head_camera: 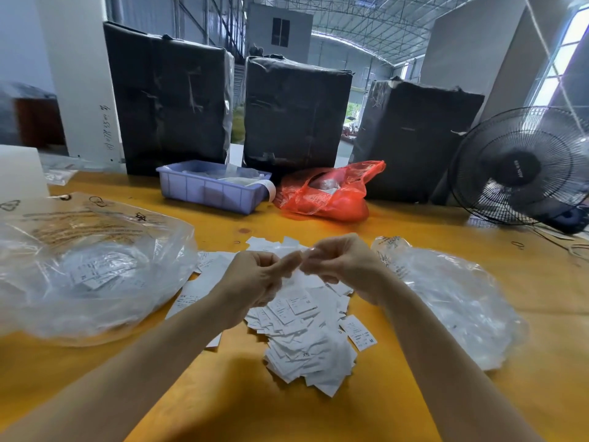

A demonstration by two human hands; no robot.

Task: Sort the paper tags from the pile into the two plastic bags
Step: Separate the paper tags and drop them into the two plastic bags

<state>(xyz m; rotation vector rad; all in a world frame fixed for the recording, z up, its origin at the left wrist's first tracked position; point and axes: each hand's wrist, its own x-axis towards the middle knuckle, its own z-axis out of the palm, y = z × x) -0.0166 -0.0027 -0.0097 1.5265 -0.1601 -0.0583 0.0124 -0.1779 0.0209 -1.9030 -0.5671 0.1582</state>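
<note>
Table: yellow-orange table top (223,393); both forearms reach in from the near edge.
Pile: loose white paper tags (302,339) heaped at centre, just beneath the hands; printed sizes XS and M legible on a few.
Left hand (255,279): raised over the pile, fingers curled, thumb and forefinger pinched on a small white tag (296,275).
Right hand (341,263): raised, fingertips meeting the left hand's, fingers curled and pinched on the same tag; blurred, exact grip hard to read.
Left bag (89,266): large clear plastic bag, left of the pile, a few tags visible inside.
Right bag (452,298): clear plastic bag, right of the pile, lying flatter; contents cannot be made out.
Far side: lavender plastic bin (210,189), red plastic bag (328,193) just right of it, three black-wrapped bales (296,113) behind.
Far right: black fan (522,167).
</note>
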